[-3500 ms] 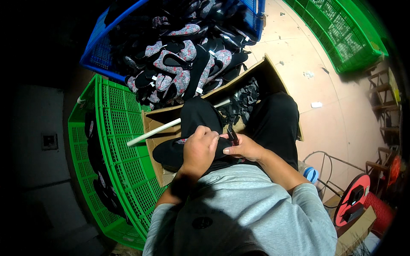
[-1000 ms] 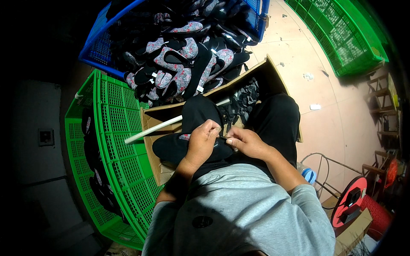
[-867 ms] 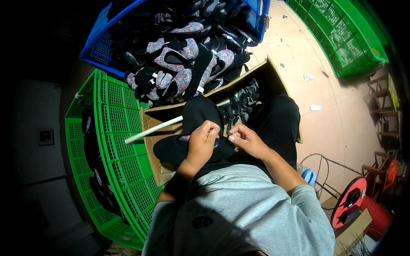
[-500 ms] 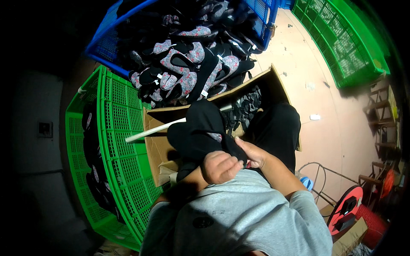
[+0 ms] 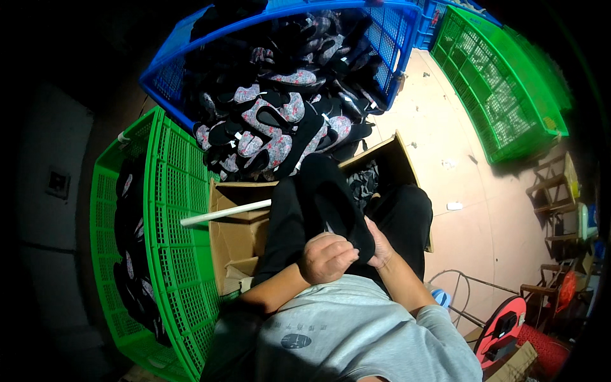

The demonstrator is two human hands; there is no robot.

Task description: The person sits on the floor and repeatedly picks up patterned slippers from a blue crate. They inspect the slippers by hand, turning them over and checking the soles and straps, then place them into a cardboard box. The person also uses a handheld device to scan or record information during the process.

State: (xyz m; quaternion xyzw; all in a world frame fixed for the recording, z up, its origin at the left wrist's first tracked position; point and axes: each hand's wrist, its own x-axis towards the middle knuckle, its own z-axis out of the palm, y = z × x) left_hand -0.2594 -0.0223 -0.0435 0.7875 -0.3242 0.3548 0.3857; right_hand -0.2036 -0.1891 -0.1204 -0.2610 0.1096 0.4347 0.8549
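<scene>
A black fabric shoe (image 5: 332, 202) lies over my lap, its heel end toward me and its opening facing up. My left hand (image 5: 328, 257) is closed at the shoe's near left edge, knuckles up, with the fingertips curled out of sight. On the other side, my right hand (image 5: 380, 246) grips the near right rim, thumb along the edge and fingers underneath. Black trousers beneath make part of the shoe's outline hard to tell.
Ahead, a blue crate (image 5: 280, 18) overflows with black and grey-red patterned shoes (image 5: 278, 149). At left a green crate (image 5: 184, 235) holds more. A cardboard box (image 5: 223, 247) with black scraps (image 5: 363, 183) and a white pole (image 5: 226, 212) surrounds my knees. Green crates (image 5: 490, 95) stand far right.
The shoe has turned in my hands, so its dark opening shows and the patterned patch is mostly hidden. Both hands stay at its near end. The whole view has shifted slightly.
</scene>
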